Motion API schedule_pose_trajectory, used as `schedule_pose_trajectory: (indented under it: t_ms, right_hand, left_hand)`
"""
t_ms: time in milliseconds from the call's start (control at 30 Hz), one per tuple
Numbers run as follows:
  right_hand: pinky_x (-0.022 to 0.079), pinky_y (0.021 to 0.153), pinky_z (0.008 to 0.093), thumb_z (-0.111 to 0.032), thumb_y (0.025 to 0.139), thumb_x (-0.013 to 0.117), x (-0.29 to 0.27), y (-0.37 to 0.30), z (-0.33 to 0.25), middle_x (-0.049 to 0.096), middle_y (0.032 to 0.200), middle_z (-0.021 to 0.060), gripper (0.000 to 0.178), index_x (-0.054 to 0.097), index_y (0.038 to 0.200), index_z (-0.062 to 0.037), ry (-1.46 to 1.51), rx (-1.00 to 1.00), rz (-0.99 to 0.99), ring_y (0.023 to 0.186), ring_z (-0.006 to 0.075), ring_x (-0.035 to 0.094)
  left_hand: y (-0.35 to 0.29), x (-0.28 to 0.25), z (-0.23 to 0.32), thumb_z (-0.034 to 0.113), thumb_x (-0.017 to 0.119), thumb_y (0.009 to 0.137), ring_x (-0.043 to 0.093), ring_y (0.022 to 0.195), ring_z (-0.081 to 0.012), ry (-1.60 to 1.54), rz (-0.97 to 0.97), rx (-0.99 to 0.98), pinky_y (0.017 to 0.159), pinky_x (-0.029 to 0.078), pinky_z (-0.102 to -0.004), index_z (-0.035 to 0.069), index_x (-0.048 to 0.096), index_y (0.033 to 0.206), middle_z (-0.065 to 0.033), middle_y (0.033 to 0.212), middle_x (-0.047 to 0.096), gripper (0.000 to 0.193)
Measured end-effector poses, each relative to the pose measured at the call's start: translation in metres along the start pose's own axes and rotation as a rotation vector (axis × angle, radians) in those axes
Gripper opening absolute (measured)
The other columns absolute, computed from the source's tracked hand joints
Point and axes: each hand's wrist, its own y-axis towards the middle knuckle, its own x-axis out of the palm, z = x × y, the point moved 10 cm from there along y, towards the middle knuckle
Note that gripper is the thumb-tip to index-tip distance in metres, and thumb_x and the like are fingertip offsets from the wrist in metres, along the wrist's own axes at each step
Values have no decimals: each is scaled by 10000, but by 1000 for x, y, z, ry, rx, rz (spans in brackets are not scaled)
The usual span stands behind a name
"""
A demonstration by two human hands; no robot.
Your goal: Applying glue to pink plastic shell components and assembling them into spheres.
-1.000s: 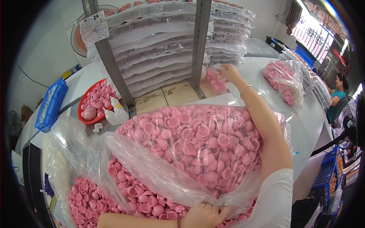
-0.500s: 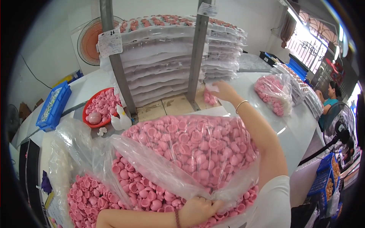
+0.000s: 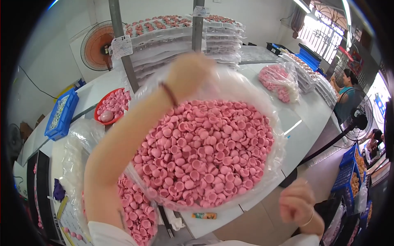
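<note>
A large clear plastic bag point(image 3: 280, 153) lies spread wide on the table, full of small pink hollow cups point(image 3: 213, 151). My left arm reaches across it from the lower left. At the bag's far rim my left hand point(image 3: 191, 71), blurred, is closed on the film, its fingertips partly hidden. Off the table's near right edge, my right hand point(image 3: 297, 203) hangs with curled fingers and nothing visible in them. Beside the big bag, partly behind my left arm, a second heap of pink pieces point(image 3: 137, 211) lies in clear film.
A red bowl point(image 3: 98, 110) of pink pieces and a blue tray point(image 3: 61, 123) stand at left. Behind are metal posts point(image 3: 198, 35) and stacked trays point(image 3: 223, 45). A smaller filled bag point(image 3: 279, 82) lies far right. A fan point(image 3: 357, 119) and a seated person point(image 3: 347, 96) are beyond.
The bag's flap has swung from near to far, uncovering the pink cups. My left hand has moved to the far rim; my right hand has drawn back from the far side to the near right.
</note>
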Motion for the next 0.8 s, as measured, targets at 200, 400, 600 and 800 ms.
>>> schedule_pose_trajectory:
  t_ms: [200, 400, 600, 800]
  right_hand:
    - [424, 508, 247, 58, 629, 594, -5, -99, 7, 564, 734, 75, 134, 588, 737, -20, -115, 502, 40, 584, 173, 531]
    - [407, 521, 203, 96, 679, 546, -27, -144, 9, 553, 749, 97, 115, 573, 752, 11, -110, 677, 185, 586, 117, 502]
    - [431, 683, 198, -18, 766, 582, -14, -227, 117, 536, 907, 30, 260, 524, 1019, -24, 88, 1046, 402, 797, 90, 514]
    - [434, 813, 299, -45, 763, 564, -9, -269, 281, 530, 1103, 140, 393, 464, 1136, 27, 2, 1075, 609, 969, 212, 535]
  left_hand:
    - [-20, 23, -113, 353, 601, 747, 311, 1226, -254, 68, 16, -724, 894, 223, -646, 162, 439, 1183, -65, 1259, 417, 503]
    - [-53, 21, -22, 298, 533, 802, 269, 1263, -265, 105, -271, -324, 958, 183, -608, 166, 411, 1224, -83, 1307, 377, 458]
    - [-139, -41, 52, 225, 529, 784, 287, 1249, -258, 98, -464, -93, 997, 155, -545, 94, 444, 1175, -99, 1280, 401, 421]
    - [-230, -131, 137, 231, 567, 746, 315, 1237, -242, -63, -677, -122, 1000, 152, -517, 84, 478, 1144, -94, 1262, 419, 434]
